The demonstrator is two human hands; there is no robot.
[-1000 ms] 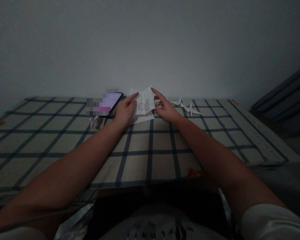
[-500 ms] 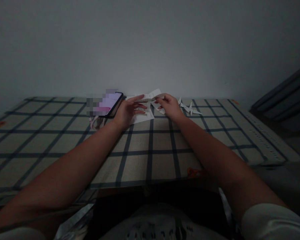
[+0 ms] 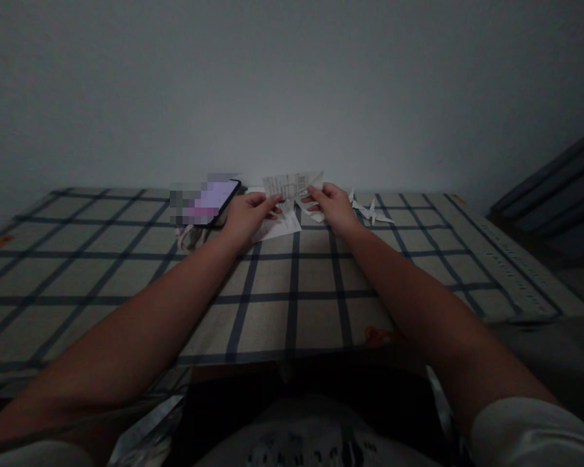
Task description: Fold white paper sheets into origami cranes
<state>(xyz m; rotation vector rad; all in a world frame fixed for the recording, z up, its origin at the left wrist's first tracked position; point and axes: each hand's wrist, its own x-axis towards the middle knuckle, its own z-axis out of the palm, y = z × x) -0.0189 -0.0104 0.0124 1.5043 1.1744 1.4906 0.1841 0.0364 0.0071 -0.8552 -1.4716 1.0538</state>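
Observation:
A sheet of printed paper (image 3: 290,186) is stretched between my two hands near the back of the table. My left hand (image 3: 251,213) pinches its left lower edge between thumb and fingers. At the right edge, my right hand (image 3: 334,206) grips the same sheet with thumb and fingers closed. Below the held sheet, another white paper (image 3: 283,227) lies on the cloth, partly covered by my left hand. A smaller paper piece (image 3: 313,214) lies under my right hand. Right of that hand sit folded white paper shapes (image 3: 372,212) with pointed ends, which look like paper cranes.
A phone (image 3: 219,198) with a lit screen leans left of my left hand, with a pale pink strap (image 3: 191,238) beside it. A checked cloth (image 3: 272,324) covers the table, which meets a plain wall (image 3: 292,84). Dark grey fabric (image 3: 555,201) hangs at far right.
My left hand has gone from spread fingers to pinching the paper. The sheet has tilted up, so its printed face shows between both hands.

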